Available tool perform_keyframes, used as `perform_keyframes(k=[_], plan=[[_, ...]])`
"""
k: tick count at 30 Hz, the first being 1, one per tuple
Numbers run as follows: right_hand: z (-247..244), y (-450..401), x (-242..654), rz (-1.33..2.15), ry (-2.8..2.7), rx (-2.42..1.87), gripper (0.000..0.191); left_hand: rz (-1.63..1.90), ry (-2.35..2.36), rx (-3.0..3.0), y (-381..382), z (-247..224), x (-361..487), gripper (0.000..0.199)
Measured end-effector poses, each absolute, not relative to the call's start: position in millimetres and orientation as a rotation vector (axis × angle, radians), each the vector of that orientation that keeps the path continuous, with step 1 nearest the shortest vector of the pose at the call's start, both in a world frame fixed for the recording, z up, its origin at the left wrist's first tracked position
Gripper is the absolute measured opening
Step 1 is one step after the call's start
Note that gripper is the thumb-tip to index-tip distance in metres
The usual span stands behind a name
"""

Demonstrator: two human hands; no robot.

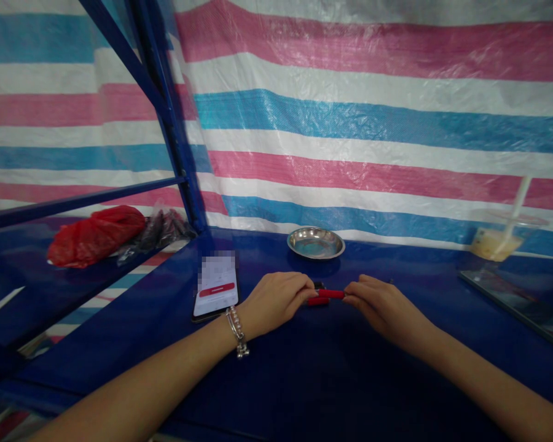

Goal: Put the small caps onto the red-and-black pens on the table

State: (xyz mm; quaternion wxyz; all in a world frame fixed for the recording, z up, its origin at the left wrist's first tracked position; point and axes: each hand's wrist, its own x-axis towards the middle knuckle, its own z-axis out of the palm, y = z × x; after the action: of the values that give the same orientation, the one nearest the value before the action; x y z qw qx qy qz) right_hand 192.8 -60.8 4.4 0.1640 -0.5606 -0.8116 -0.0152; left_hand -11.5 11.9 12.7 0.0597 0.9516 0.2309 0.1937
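A short, slim red stick (332, 294), whose exact kind I cannot make out, spans the gap between my two hands just above the blue table. My left hand (283, 301), with bracelets at its wrist, is closed in a pinch at the stick's left end. At the right end the fingers of my right hand (378, 304) pinch it too. Close behind and below the stick are a small black piece (319, 285) and another red piece (317, 301), partly covered by my left fingertips. Both ends of the stick are hidden by my fingers.
A round metal dish (316, 244) stands behind my hands. Left of them lies a phone (215, 294) with its screen lit. A cup with a straw (496, 240) and a dark glossy panel (511, 301) are at right. Beyond the blue frame (159, 92) lies a red bag (96, 236).
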Motion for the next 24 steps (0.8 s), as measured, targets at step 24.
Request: perform_keyframes(k=[24], plan=[[-7,-30,263,-0.097,-2.074,-1.904,0.023,0.677,1.217,2.713,52,-7,-20,0.015]])
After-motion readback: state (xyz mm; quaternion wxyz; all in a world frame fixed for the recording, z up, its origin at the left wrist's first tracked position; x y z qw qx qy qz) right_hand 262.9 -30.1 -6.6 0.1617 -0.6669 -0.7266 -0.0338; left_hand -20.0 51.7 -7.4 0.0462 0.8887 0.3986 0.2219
